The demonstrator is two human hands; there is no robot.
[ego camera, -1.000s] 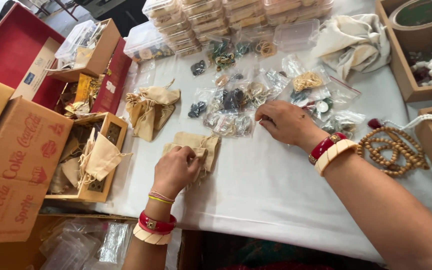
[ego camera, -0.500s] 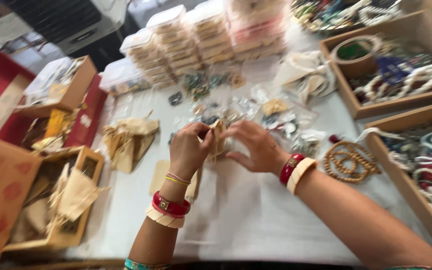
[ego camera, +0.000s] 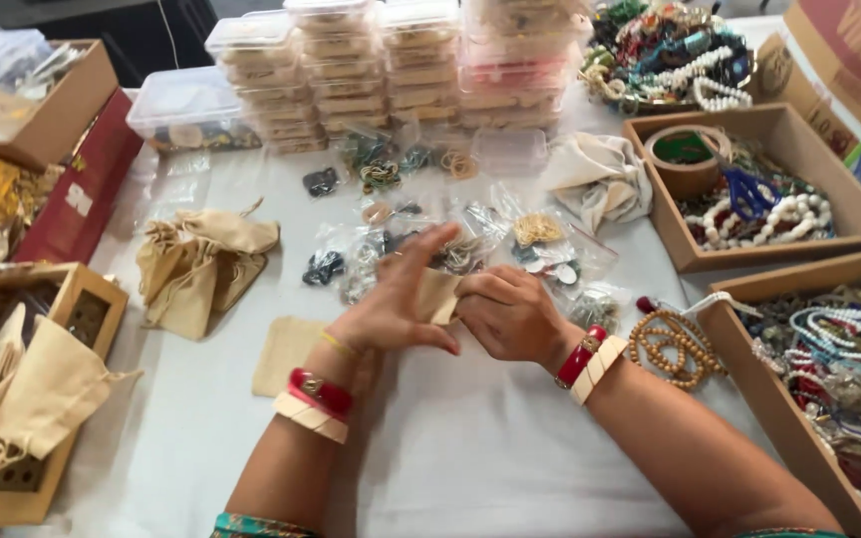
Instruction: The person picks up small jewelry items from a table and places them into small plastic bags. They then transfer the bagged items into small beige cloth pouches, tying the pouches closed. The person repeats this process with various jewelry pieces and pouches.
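Note:
A small beige cloth pouch (ego camera: 440,294) is held up between both hands above the white tablecloth. My left hand (ego camera: 396,304) presses against its left side with the fingers stretched out and spread. My right hand (ego camera: 505,314) grips the pouch's right edge with curled fingers. Both wrists wear red and cream bangles. Just beyond the hands lie several small clear bags of beads and trinkets (ego camera: 540,234). Another flat beige pouch (ego camera: 286,349) lies on the cloth left of my left wrist.
A heap of beige drawstring pouches (ego camera: 196,259) lies at left, near wooden boxes (ego camera: 77,309) holding more pouches. Stacked clear plastic boxes (ego camera: 351,65) stand at the back. Wooden trays of bead necklaces (ego camera: 784,189) fill the right. A brown bead string (ego camera: 675,349) lies by my right wrist.
My left hand lifted a pouch off the table and my right hand left the clear bags to join it. The left fingers have now spread open. The camera has tilted toward the right.

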